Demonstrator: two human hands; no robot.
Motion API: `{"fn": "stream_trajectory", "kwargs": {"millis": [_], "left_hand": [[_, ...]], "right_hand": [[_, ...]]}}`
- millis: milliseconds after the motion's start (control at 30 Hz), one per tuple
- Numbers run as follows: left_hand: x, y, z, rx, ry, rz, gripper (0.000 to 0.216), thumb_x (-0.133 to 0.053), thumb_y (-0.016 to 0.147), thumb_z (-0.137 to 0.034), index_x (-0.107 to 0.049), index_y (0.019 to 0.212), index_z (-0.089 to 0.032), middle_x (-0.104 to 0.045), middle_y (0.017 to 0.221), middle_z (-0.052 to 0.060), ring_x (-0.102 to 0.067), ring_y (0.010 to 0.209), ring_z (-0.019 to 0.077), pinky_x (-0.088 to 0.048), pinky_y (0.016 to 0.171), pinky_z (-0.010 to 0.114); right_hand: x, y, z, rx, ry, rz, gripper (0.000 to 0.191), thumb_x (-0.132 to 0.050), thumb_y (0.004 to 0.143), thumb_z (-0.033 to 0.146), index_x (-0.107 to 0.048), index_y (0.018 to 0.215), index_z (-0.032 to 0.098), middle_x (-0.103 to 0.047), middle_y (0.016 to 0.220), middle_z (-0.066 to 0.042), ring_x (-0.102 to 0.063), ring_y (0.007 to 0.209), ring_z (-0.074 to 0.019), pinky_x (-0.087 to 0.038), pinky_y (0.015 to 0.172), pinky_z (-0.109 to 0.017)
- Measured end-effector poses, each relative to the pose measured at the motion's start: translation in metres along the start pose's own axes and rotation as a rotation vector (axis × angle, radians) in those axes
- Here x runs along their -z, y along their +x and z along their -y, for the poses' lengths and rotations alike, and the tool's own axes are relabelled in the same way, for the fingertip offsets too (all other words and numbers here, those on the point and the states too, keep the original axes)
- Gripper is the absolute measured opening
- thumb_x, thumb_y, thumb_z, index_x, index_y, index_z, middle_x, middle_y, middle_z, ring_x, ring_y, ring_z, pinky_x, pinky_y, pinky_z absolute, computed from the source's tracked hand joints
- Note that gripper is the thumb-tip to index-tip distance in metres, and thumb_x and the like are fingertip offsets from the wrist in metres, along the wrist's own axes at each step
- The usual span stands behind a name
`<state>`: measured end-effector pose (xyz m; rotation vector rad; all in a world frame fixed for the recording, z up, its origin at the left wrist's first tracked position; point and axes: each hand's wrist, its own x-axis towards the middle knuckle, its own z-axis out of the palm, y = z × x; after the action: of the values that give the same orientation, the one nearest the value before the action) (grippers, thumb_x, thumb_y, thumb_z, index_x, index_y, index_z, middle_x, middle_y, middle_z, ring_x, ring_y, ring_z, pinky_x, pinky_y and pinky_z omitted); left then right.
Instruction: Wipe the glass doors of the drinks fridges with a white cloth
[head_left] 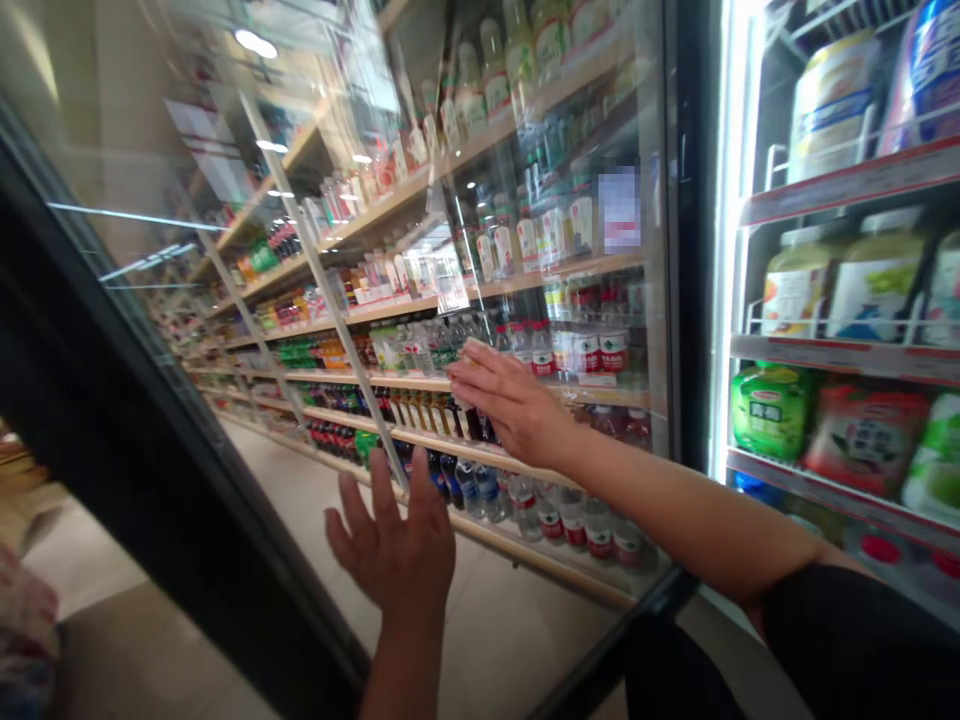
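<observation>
My right hand point(521, 405) reaches across and lies against the inner side of the glass door point(517, 590), fingers together and stretched out. A small pale cloth point(466, 349) shows at the edge of its fingertips, pressed between them and the glass; most of it is hidden under the hand. Lower and to the left, my left hand point(397, 540) is raised with its fingers spread and holds nothing. It is close to the glass; whether it touches cannot be told. The door's black frame point(150, 480) runs slantwise along the left.
On the right stands the lit fridge, its shelves point(847, 350) bearing bottles and a green pouch point(769, 408). Shop shelves point(420, 435) with many bottled drinks show in the glass. A pale floor point(262, 480) lies below, and a patterned cloth-like shape point(26, 630) is at the lower left.
</observation>
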<state>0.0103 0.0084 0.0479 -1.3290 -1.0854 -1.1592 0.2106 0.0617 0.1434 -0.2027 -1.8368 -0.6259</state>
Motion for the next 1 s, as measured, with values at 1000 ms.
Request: {"fn": "stream_trajectory", "kwargs": {"millis": [1000], "left_hand": [[0.005, 0.039, 0.007, 0.041, -0.011, 0.026, 0.067, -0.058, 0.094, -0.030, -0.033, 0.156, -0.034, -0.025, 0.166, 0.008, -0.014, 0.155, 0.0340, -0.013, 0.123, 0.060]], "right_hand": [[0.036, 0.026, -0.064, -0.280, -0.115, -0.179, 0.050, -0.036, 0.102, 0.020, -0.049, 0.144, 0.045, -0.049, 0.152, 0.012, -0.030, 0.153, -0.0185, -0.023, 0.128, -0.057]]}}
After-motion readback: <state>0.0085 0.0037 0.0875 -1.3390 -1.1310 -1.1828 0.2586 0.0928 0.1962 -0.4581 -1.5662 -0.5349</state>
